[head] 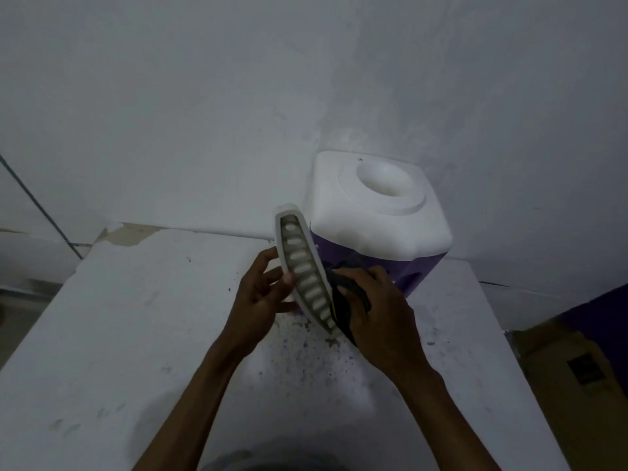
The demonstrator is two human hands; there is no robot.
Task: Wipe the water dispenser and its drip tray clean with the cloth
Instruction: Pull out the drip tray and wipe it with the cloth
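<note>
Left hand (260, 294) fingers (289, 278) pinch the upright drip tray (306, 270) edge, right hand (377, 307) fingers curl around the dark cloth (343, 300) pressed against the tray's far side.

White slotted drip tray (306, 273) held up on edge, tilted, above the counter's (136, 334) far middle, just in front of the dispenser. Dark cloth (346, 300) pressed against the tray's right side. White-topped, purple-bodied water dispenser (377, 212) stands upright at the counter's far right edge, against the wall.
</note>
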